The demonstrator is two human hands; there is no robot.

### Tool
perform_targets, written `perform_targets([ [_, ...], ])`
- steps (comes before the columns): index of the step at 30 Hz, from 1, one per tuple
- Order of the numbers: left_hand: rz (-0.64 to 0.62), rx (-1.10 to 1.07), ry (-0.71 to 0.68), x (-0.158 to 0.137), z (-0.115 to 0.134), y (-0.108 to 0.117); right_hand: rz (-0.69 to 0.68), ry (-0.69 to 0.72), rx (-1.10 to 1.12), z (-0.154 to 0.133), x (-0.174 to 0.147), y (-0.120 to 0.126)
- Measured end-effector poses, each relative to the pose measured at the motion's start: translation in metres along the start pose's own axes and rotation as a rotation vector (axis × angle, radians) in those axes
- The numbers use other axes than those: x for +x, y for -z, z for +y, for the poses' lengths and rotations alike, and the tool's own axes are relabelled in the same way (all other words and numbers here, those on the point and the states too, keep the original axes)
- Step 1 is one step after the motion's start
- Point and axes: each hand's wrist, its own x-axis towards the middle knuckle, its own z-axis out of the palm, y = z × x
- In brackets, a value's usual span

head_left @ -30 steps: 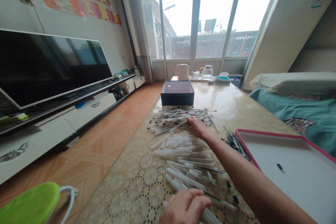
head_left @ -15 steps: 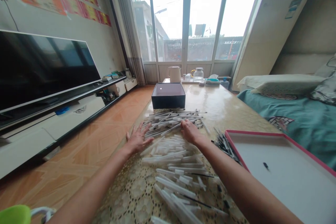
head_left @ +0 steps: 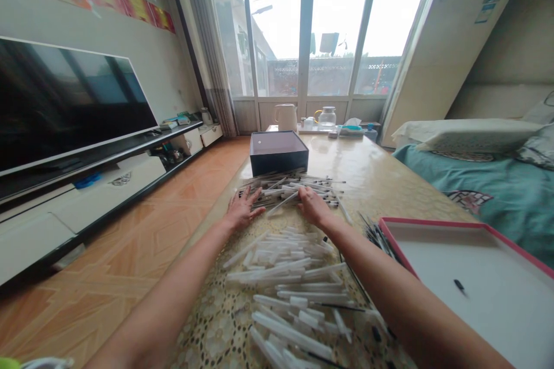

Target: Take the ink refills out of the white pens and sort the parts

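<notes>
My left hand (head_left: 244,209) lies with fingers spread at the left edge of a heap of slim white pens (head_left: 281,187) with dark ends. On the heap's right side, my right hand (head_left: 313,206) has its fingers curled together. A white pen (head_left: 283,203) slants from the lower left up to those fingertips and appears gripped there; the fingers partly hide its end. Nearer to me lie many loose translucent pen barrels (head_left: 281,271) and short white caps, with a few thin black refills (head_left: 337,306) among them.
A dark open box (head_left: 279,163) stands just beyond the heap. On the right lies a shallow pink-rimmed box lid (head_left: 441,222) with a small black piece (head_left: 459,286) in it. Dark refills (head_left: 378,236) are bunched beside it. A kettle (head_left: 286,117) and glass pitcher (head_left: 327,117) stand at the far end.
Both hands have moved forward, and the pen heap has shifted away from me, up against the dark box. A wider gap now separates it from the loose barrels.
</notes>
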Motion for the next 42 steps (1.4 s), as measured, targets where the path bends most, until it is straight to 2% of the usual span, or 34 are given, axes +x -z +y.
perform_targets([
  [3,0.033,0.000,0.021,0.003,0.007,0.000,0.012,-0.021,0.002,-0.001,-0.002,0.004],
  [6,0.067,-0.002,0.019,-0.008,0.014,0.004,0.009,-0.011,0.010,0.000,-0.020,0.015],
  [9,0.090,-0.008,-0.024,-0.035,0.019,0.011,0.005,0.022,0.028,0.005,-0.056,0.034],
  [12,0.099,-0.019,-0.095,-0.071,0.023,0.022,0.029,0.030,0.057,0.022,-0.106,0.062],
  [17,0.077,-0.058,-0.236,-0.139,0.028,0.041,0.110,-0.090,0.073,0.084,-0.191,0.098],
  [22,0.104,-0.134,-0.319,-0.198,0.049,0.050,0.147,-0.298,-0.011,0.158,-0.239,0.091],
  [26,0.133,-0.140,-0.371,-0.229,0.077,0.055,0.144,-0.366,-0.052,0.184,-0.247,0.075],
  [32,0.159,-0.181,-0.386,-0.258,0.109,0.053,0.112,-0.381,-0.058,0.184,-0.243,0.068],
  [37,0.138,-0.230,-0.404,-0.271,0.122,0.049,0.092,-0.348,-0.046,0.176,-0.236,0.065],
  [42,0.141,-0.286,-0.405,-0.270,0.123,0.046,0.119,-0.343,-0.029,0.165,-0.235,0.065],
])
